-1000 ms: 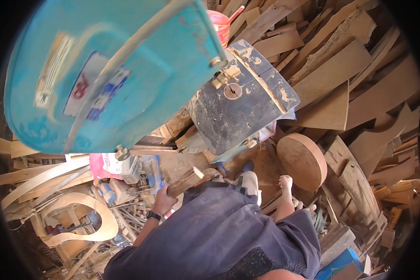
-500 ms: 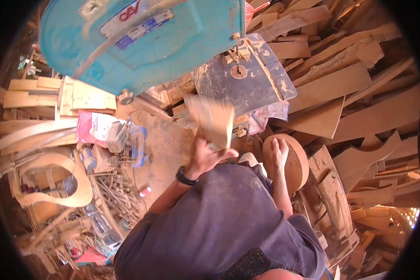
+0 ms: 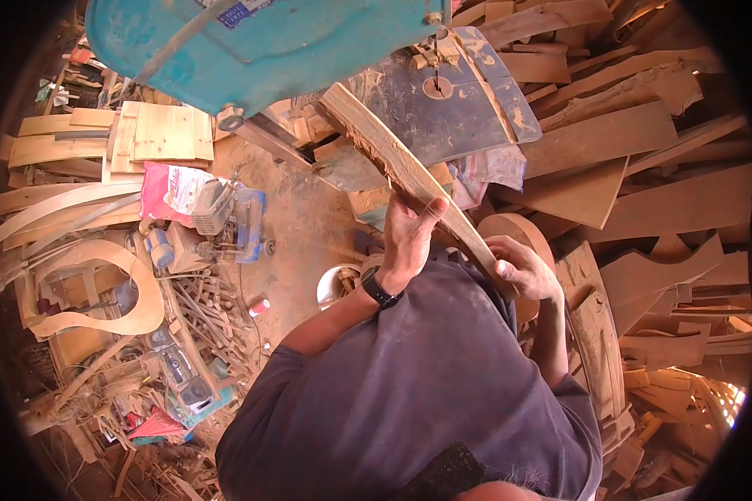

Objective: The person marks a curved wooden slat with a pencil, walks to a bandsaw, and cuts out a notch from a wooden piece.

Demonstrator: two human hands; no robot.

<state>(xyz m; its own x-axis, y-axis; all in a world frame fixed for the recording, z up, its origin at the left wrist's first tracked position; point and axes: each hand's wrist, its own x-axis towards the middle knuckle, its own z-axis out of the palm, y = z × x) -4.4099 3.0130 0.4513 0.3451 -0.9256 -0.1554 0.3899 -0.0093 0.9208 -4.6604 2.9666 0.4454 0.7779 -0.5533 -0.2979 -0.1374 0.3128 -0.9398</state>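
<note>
The right hand (image 3: pixel 528 270) has moved from the round wooden block (image 3: pixel 523 227) to the near end of the rough-edged board (image 3: pixel 405 159). The left hand (image 3: pixel 408 246) grips near mid-length. Result: 2-handed control, board slanted before the dark worktop (image 3: pixel 470 125); contact there cannot be determined.

The wood plank (image 3: pixel 408 169) is light tan, with a rough brown side; the big machine cover (image 3: pixel 292 58) is bright blue-green; the machine's table (image 3: pixel 464 125) is dark grey with tan patches; the shirt (image 3: pixel 409 384) is dark purple-grey; the wristwatch (image 3: pixel 381 288) is black; the bag (image 3: pixel 163 188) is pink and white.
</note>
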